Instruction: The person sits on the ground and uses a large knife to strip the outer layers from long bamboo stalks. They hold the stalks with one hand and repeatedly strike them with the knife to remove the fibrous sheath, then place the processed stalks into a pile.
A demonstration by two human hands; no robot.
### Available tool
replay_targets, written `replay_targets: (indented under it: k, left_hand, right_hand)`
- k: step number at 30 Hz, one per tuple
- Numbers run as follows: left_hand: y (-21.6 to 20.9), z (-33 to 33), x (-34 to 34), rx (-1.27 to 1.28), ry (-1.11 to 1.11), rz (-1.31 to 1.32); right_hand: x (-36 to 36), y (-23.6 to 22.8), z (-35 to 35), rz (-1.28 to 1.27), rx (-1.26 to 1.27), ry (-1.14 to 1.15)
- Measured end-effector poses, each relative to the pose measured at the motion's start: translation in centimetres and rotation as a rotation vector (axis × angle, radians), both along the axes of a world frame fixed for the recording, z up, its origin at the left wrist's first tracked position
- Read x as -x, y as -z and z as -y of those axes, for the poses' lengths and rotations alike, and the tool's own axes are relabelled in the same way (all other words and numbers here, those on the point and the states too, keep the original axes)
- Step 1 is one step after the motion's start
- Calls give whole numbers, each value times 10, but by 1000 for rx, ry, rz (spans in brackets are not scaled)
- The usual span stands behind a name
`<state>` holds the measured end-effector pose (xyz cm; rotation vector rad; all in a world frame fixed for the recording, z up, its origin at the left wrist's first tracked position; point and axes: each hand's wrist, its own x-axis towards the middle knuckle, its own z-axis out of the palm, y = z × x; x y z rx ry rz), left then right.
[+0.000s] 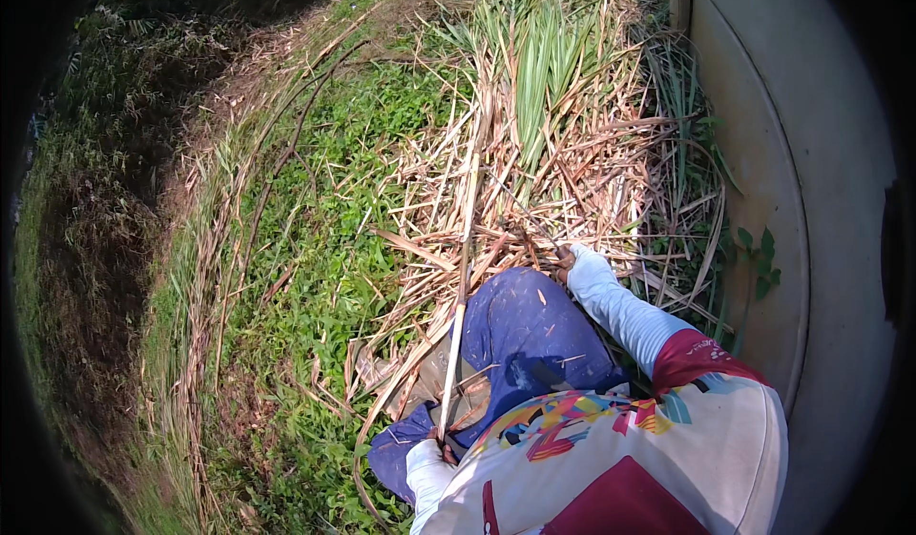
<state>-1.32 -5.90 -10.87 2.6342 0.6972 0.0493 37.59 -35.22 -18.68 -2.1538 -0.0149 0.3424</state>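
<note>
A long, pale cane stalk (459, 330) runs from my left side up over the heap of dry leaves (572, 192). My left hand (447, 452) is closed around its near end, low beside my bent leg in blue trousers (534, 325). In front of my knee, my right hand (567, 264) is closed on the short handle of a thin tool (559, 248). The tool points away over the dry leaves, and its far part blends into them, so I cannot make out its exact kind. White sleeves cover both forearms.
Long green leaves (544, 82) lie on the far part of the heap. A pale curved wall (778, 154) stands close on the right. Low green plants (334, 201) cover the ground to the left, with long bent dry stems (277, 168) across them. Darker brush (114, 144) lies beyond.
</note>
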Motion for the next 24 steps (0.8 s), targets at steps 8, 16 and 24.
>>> replay_targets:
  k: [8,16,24]
  left_hand:
    - [-8,13,-121,72,166,160]
    - [-10,9,-127,-14,90,100]
    - [-44,-15,-111,472,75,161]
  right_hand:
    - [-7,-51,-17,17,63,-23]
    - [12,-58,-4,134,96,-16]
    - [30,-114,-15,473,245,-429]
